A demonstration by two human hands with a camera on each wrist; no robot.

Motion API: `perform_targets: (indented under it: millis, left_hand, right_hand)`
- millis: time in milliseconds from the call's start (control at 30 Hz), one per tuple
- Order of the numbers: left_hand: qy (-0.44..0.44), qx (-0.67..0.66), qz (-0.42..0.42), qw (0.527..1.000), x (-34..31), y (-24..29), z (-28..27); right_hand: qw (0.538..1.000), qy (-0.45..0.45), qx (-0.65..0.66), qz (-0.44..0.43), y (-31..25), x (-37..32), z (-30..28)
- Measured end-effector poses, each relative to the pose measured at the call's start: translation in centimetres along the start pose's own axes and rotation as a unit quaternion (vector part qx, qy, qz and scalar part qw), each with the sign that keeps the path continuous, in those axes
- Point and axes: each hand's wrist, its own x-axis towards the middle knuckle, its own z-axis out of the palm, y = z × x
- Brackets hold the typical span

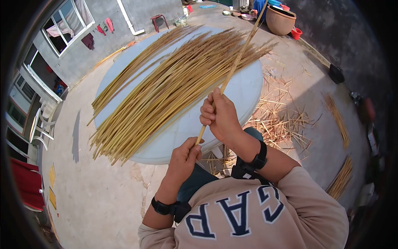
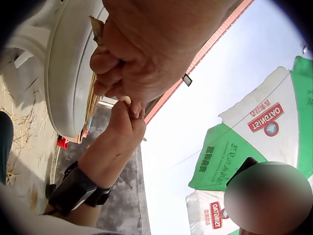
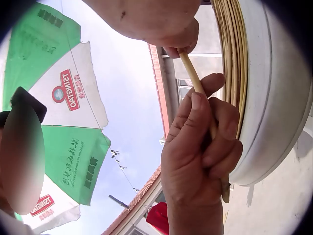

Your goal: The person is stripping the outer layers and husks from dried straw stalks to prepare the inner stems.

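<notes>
A long yellow-tan reed stalk (image 1: 238,62) slants up and away from my hands in the head view. My left hand (image 1: 182,161) grips it near its thick lower end, thumb laid along it. Farther up, my right hand (image 1: 222,115) wraps its fingers round the same stalk. A short bare length (image 3: 190,71) shows between the two hands in the right wrist view. Beyond them, a wide heap of similar reeds (image 1: 166,89) with feathery tops lies on a round white table (image 1: 182,139). A narrower bunch (image 1: 137,60) lies along the heap's far left side.
Broken stalk pieces (image 1: 286,124) litter the concrete at right, with small bundles (image 1: 338,120) beyond them. A large clay pot (image 1: 280,20) and red bucket (image 1: 296,34) stand behind the table. A white chair (image 1: 41,128) is at left; a green-and-white umbrella (image 2: 230,147) hangs overhead.
</notes>
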Motion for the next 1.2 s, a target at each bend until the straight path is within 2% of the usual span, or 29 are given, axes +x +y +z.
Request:
perform_targets:
  millis: [167,267,333,367,433,467,533,667,733,767,833,867,933,967,1033,1067,1133,1200]
  left_hand:
    - [-0.006,-0.011,-0.018,1.000,-0.5,0.2,-0.2]
    - [-0.003,0.030,0.007,1.000,-0.7,0.0,-0.8]
    - [-0.045,0.163,0.058,0.984,-0.9,0.0,-2.4]
    - [-0.039,0.164,0.055,0.984,-1.1,-0.1,-2.7]
    - [0.023,0.175,0.108,0.978,-1.6,-0.2,-3.3]
    - [0.029,0.181,0.097,0.978,-2.3,0.4,-3.8]
    - [-0.022,0.303,0.118,0.946,-2.6,2.1,-4.6]
    - [-0.047,0.327,0.096,0.939,-3.8,2.4,-5.4]
    - [0.003,0.281,0.120,0.952,-3.8,1.2,-5.5]
    - [0.001,0.281,0.122,0.952,-3.9,0.8,-5.4]
    - [0.015,0.173,0.029,0.984,-3.5,0.4,-4.8]
    - [0.015,0.173,0.028,0.984,-3.8,0.4,-5.1]
    - [0.034,0.076,0.000,0.997,-3.3,0.4,-5.5]
    - [0.032,0.072,0.005,0.997,-3.3,0.6,-5.4]
    - [0.008,0.070,0.006,0.998,-2.8,0.2,-5.2]
    - [0.005,0.071,-0.007,0.997,-3.3,0.0,-5.3]
    - [-0.063,0.087,-0.034,0.994,-3.2,-1.2,-4.4]
    - [-0.105,0.124,-0.025,0.986,-3.1,-1.4,-3.5]
  right_hand:
    - [1.000,-0.012,-0.016,0.015,0.2,0.0,0.1]
    - [0.995,-0.042,-0.083,0.044,-0.3,-0.2,-0.2]
    - [0.968,-0.055,-0.174,0.171,-0.3,-0.7,-0.2]
    - [0.967,-0.060,-0.175,0.176,-0.1,-0.9,0.1]
    - [0.981,-0.088,-0.150,0.081,0.0,-1.6,0.7]
    - [0.981,-0.093,-0.143,0.092,0.2,-1.9,1.0]
    - [0.942,-0.179,-0.230,0.169,-0.4,-2.1,0.9]
    - [0.917,-0.245,-0.241,0.202,0.0,-2.2,0.3]
    - [0.927,-0.254,-0.257,0.106,0.4,-1.8,-0.3]
    - [0.927,-0.252,-0.257,0.103,0.2,-1.6,-0.4]
    - [0.925,-0.189,-0.315,0.097,-0.9,-1.1,-0.5]
    - [0.925,-0.189,-0.315,0.097,-1.2,-0.8,-0.7]
    - [0.917,-0.181,-0.338,0.110,-2.4,-0.5,-1.6]
    - [0.917,-0.181,-0.338,0.110,-2.2,-0.5,-1.5]
    - [0.928,-0.110,-0.353,0.037,-2.6,-0.7,-1.6]
    - [0.928,-0.110,-0.353,0.037,-2.6,-0.6,-1.8]
    - [0.941,-0.059,-0.333,-0.014,-3.3,0.1,-2.2]
    - [0.945,-0.058,-0.320,-0.007,-3.4,0.2,-2.5]
